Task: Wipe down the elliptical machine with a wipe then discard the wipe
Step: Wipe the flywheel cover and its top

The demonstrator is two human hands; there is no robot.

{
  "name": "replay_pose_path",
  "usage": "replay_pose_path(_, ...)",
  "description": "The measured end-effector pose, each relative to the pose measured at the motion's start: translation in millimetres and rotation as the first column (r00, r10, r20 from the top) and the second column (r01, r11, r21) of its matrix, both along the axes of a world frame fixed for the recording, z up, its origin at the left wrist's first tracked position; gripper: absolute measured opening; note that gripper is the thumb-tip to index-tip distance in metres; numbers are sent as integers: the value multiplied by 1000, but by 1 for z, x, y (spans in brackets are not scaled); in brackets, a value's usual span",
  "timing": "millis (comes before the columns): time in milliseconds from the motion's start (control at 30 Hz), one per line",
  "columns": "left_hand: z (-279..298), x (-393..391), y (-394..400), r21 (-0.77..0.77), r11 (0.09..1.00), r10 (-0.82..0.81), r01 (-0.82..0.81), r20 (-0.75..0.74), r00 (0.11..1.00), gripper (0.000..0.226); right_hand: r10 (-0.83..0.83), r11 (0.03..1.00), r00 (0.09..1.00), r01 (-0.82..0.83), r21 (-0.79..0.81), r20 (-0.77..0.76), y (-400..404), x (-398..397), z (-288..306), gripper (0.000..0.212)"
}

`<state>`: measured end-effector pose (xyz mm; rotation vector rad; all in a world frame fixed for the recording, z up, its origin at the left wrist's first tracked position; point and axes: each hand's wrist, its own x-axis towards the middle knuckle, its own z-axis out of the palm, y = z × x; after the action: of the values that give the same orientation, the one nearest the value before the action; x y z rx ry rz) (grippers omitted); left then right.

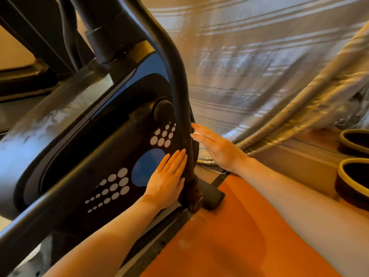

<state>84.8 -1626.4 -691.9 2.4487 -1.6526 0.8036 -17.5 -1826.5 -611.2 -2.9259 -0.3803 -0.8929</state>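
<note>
The black elliptical machine [111,136] fills the left half of the head view, its flywheel cover marked with white dots and a blue patch. A curved black arm bar [175,80] runs down its front edge. My left hand [166,181] lies flat with straight fingers on the cover, just left of the bar. My right hand [215,146] reaches in from the right with straight fingers and presses a small white wipe [196,133] against the far side of the bar. Most of the wipe is hidden between my fingers and the bar.
A striped silvery curtain [269,66] hangs behind the machine and bunches at the right. An orange mat [229,236] covers the floor under my arms. Two dark round pots with yellow rims [353,178] stand at the right edge.
</note>
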Motion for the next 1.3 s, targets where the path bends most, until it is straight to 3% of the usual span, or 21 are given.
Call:
replay_pose_path(400,1,-39,-60,-23,996,-89,88,-32,996,61,-202,968,963,224,110,-178,-38,-49,-47,39)
replay_pose_path(600,12,-59,-118,-20,980,-197,196,-71,978,39,-342,915,911,379,140,-231,-69,-95,-48,36)
replay_pose_path(867,-13,-35,-213,51,942,-314,331,-212,925,22,-601,724,711,678,128,-364,-139,-103,-73,36)
replay_pose_path(1300,40,-43,-286,134,883,-378,450,-367,850,18,-595,611,619,763,211,-513,-166,-103,-54,40)
